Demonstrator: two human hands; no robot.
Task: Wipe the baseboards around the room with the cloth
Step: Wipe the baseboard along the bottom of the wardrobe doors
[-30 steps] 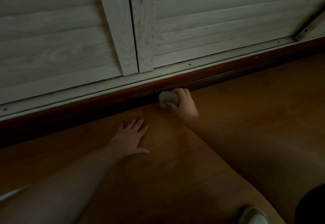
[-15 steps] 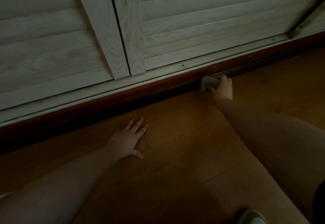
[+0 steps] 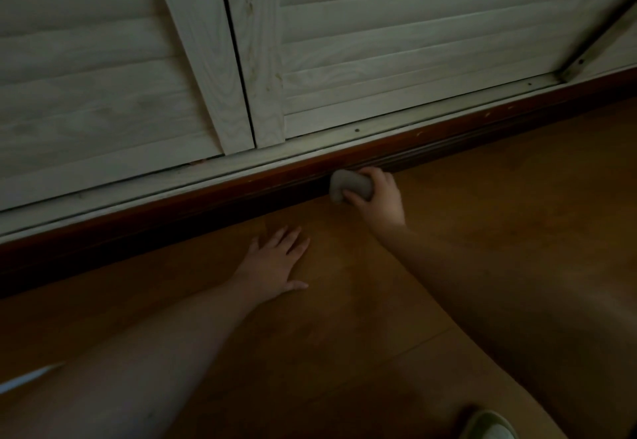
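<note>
1. Cloth (image 3: 350, 187), bunched into a pale grey wad, sits pressed against the face of the dark red-brown baseboard (image 3: 206, 204), low down where the board meets the floor; bunching it gives a firm pad that, as I judge it, can be pushed into the board's grooves.

2. The right hand (image 3: 377, 197) grips the wad, its fingers curled over the top and the thumb underneath, with the arm stretched forward from the lower right so the cloth reaches the board.

3. The left hand (image 3: 275, 263) lies flat and open on the wooden floor (image 3: 482, 232), fingers spread and pointing toward the baseboard, just short of it. It holds nothing; it most likely props up the person's weight while they lean in low.

4. Above the baseboard runs a pale sill rail (image 3: 344, 149), and above that stand two whitewashed louvred shutter panels (image 3: 413, 42), side by side.

5. The light-coloured toe of a shoe (image 3: 489, 426) shows at the bottom edge, which suggests a crouching or kneeling posture close to the wall.

6. The wiping looks to be mid-run: the baseboard extends well beyond the cloth on both sides, and the dim light hides which stretches are already clean.
</note>
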